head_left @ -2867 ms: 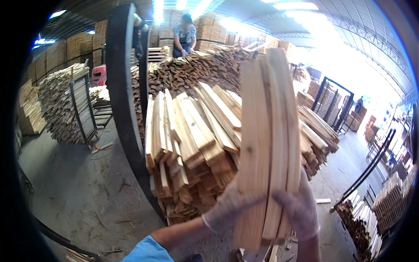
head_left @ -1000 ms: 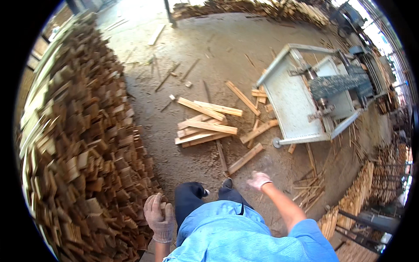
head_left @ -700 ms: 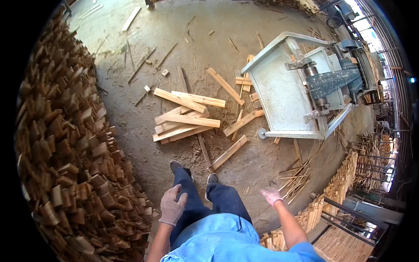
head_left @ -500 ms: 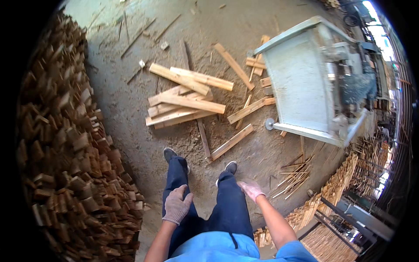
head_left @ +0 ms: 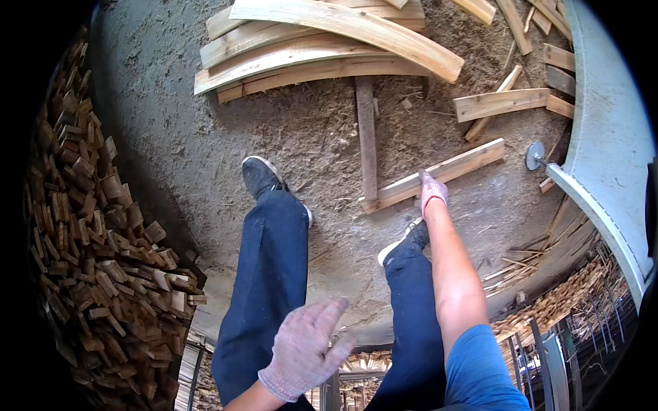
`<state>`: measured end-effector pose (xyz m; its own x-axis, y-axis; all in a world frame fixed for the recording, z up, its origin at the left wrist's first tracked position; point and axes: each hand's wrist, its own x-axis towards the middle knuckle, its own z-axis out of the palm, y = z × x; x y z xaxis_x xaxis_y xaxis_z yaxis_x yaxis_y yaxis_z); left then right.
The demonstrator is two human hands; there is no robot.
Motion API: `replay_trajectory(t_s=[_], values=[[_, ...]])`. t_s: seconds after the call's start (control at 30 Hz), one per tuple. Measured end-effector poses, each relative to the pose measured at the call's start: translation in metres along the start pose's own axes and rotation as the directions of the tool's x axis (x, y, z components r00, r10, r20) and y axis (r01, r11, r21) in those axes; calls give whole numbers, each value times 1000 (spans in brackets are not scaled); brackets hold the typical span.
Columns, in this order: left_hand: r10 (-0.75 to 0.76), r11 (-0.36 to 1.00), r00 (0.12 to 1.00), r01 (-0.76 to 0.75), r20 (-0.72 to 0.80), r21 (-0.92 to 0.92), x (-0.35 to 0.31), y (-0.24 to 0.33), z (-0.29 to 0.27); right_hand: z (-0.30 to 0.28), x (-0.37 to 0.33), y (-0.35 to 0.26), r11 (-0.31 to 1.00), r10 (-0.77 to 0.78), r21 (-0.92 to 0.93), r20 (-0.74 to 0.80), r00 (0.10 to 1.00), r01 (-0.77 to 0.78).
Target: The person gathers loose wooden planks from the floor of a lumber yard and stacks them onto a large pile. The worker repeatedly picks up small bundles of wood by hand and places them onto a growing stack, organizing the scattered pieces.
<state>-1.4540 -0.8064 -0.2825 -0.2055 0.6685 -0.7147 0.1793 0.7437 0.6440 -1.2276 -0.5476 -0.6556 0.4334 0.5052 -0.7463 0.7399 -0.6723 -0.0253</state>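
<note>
In the head view, the only one, I see the short board (head_left: 473, 162) lying slantwise on the floor (head_left: 205, 171), its lower left end meeting the foot of a dark plank (head_left: 366, 137), just ahead of the right shoe (head_left: 411, 241). The right hand (head_left: 434, 189), in a knitted glove, is at the middle of this board, with the fingers bent along its edge; whether they are closed around it, I cannot tell. The left hand (head_left: 306, 353) hangs over the legs, its fingers spread apart, and it holds nothing. I judge that the board is stiff and rather light, not fragile; the sawn wood should give good friction to the glove, though splinters are possible. The middle, across the narrow width, seems the best place to take hold, because there the weight is balanced. The underside of the board and the right thumb are hidden from me. The left hand is a little blurred, the pile of boards (head_left: 295, 65) is cut off above, and so is the pale metal frame (head_left: 606, 109) at the right.
</note>
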Motion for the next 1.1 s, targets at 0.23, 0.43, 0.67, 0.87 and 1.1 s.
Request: replay_trajectory(t_s=[0.23, 0.43, 0.67, 0.87, 1.1], values=[[-66, 998, 995, 64, -76, -26, 3, -10, 5, -44, -73, 31, 998, -65, 6, -38, 997, 65], [-201, 975, 978, 194, -56, -106, 3, -25, 1, -70, -96, 11, 996, 75, -72, 246, 966, -59], [-74, 975, 984, 38, -160, -217, 1, -23, -43, 17, -19, -8, 996, 48, -72, 66, 997, -43], [-76, 974, 993, 55, -89, -221, 4, -22, -45, -9, -74, -9, 998, -17, 56, -47, 999, 20], [-208, 954, 964, 162, -167, -254, 17, -34, -26, -43, -221, -36, 959, -283, -44, -32, 959, 281]])
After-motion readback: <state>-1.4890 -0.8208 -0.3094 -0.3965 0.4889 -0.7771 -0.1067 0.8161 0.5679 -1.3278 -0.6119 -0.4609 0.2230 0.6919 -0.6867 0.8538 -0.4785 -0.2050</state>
